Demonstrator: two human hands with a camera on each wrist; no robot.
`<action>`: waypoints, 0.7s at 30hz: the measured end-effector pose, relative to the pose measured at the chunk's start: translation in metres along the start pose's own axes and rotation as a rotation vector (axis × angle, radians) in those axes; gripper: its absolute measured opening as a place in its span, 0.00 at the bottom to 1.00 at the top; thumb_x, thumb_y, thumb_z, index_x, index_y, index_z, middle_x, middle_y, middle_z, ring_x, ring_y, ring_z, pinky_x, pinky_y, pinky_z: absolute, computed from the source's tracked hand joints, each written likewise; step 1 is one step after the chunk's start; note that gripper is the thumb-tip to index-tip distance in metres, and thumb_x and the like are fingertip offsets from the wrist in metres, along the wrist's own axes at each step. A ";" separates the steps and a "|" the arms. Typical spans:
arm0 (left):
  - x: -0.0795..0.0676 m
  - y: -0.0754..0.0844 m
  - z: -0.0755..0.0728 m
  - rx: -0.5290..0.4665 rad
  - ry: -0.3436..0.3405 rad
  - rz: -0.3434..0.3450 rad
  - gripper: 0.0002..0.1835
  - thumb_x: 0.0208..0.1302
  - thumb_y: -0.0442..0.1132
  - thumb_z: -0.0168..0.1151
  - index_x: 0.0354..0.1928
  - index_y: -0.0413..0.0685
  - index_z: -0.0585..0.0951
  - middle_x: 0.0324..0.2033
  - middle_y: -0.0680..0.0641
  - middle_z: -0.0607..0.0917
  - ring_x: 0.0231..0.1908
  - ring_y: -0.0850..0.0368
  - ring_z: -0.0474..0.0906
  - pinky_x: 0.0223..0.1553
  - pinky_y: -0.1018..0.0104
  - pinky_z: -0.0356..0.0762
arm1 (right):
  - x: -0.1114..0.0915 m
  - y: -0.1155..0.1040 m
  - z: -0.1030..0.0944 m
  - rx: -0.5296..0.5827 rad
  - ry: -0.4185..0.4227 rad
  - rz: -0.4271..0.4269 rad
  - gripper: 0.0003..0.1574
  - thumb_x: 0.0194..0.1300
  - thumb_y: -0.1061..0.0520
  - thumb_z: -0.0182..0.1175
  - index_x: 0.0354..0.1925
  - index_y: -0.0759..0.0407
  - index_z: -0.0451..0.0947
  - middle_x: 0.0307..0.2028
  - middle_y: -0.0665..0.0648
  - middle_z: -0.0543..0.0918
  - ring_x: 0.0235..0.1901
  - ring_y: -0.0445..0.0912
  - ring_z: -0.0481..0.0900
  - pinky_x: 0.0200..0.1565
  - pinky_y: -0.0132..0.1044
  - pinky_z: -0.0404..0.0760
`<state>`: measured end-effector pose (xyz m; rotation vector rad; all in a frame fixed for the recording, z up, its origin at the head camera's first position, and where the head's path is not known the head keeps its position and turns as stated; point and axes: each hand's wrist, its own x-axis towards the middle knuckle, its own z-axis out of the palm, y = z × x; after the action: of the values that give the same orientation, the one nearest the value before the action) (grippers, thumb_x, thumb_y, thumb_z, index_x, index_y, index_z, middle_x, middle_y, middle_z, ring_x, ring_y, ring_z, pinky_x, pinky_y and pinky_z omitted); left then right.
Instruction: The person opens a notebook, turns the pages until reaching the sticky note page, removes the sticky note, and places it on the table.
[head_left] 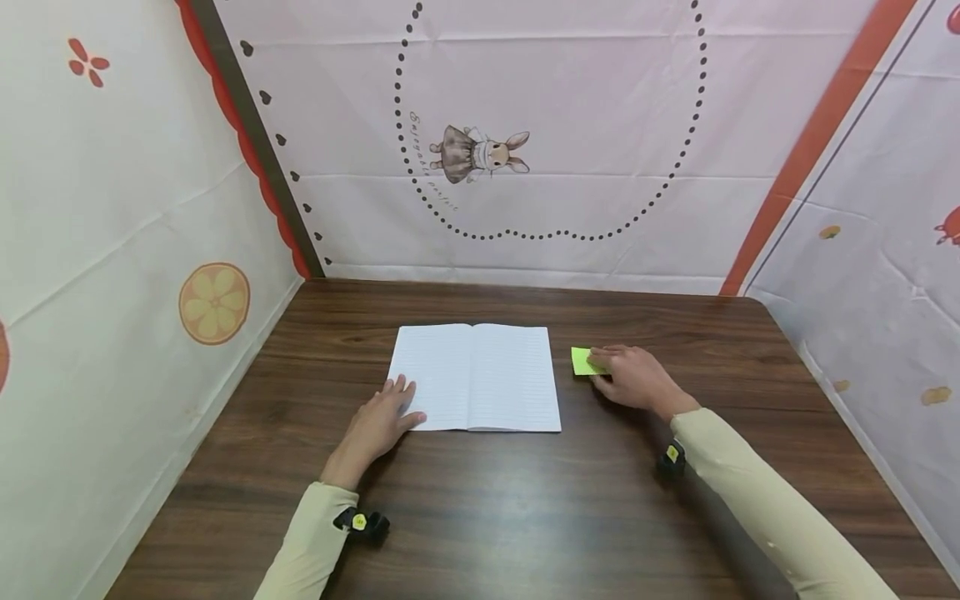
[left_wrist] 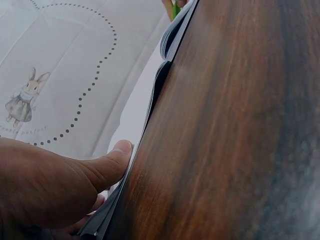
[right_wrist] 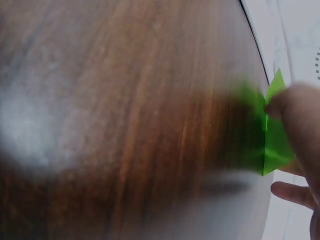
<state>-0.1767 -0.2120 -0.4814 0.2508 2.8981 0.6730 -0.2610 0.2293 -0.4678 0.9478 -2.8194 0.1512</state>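
Note:
An open notebook [head_left: 513, 375] with blank lined pages lies flat on the wooden table. My left hand [head_left: 378, 421] rests on its lower left corner, fingers spread over the page and thumb near the bottom edge. In the left wrist view, the thumb [left_wrist: 117, 157] lies along the page edge. To the right of the notebook, my right hand [head_left: 637, 379] pinches a bright green sticky note [head_left: 581, 362], whose right part the fingers cover. Seen from the right wrist, the sticky note [right_wrist: 277, 145] stands tilted at the table surface, with the thumb against it.
The dark wood table [head_left: 510, 517] reaches back to a printed cloth [head_left: 600, 100] with a rabbit figure. Similar cloth walls [head_left: 112, 250] border the left and right sides. Each wrist wears a small black camera [head_left: 363, 523].

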 end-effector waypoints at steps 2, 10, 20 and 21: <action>0.000 0.000 0.000 0.000 0.001 -0.003 0.36 0.74 0.48 0.61 0.75 0.34 0.65 0.76 0.32 0.57 0.77 0.34 0.50 0.75 0.39 0.51 | 0.002 0.000 0.001 0.020 -0.027 0.030 0.31 0.70 0.43 0.63 0.58 0.65 0.82 0.58 0.68 0.83 0.53 0.62 0.84 0.53 0.58 0.82; -0.001 0.002 0.001 -0.007 0.003 -0.008 0.36 0.74 0.48 0.61 0.75 0.35 0.65 0.76 0.32 0.57 0.77 0.34 0.50 0.75 0.38 0.51 | 0.005 -0.003 0.008 0.096 -0.082 0.153 0.26 0.74 0.45 0.59 0.58 0.63 0.79 0.52 0.65 0.86 0.35 0.52 0.83 0.44 0.56 0.84; 0.000 0.001 0.002 -0.010 0.009 0.006 0.36 0.74 0.48 0.61 0.75 0.35 0.64 0.77 0.32 0.57 0.77 0.34 0.49 0.75 0.38 0.51 | -0.013 -0.011 0.012 0.061 -0.014 0.157 0.19 0.75 0.51 0.59 0.55 0.63 0.77 0.51 0.67 0.85 0.34 0.56 0.87 0.38 0.56 0.85; 0.000 0.001 0.002 -0.006 0.010 0.003 0.36 0.74 0.48 0.61 0.75 0.36 0.64 0.77 0.33 0.57 0.77 0.34 0.49 0.75 0.38 0.51 | -0.016 -0.011 0.013 0.069 -0.007 0.158 0.20 0.75 0.51 0.59 0.56 0.64 0.78 0.53 0.68 0.85 0.39 0.59 0.87 0.40 0.57 0.85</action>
<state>-0.1759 -0.2107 -0.4828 0.2524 2.9053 0.6851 -0.2434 0.2281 -0.4825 0.7381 -2.9113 0.2663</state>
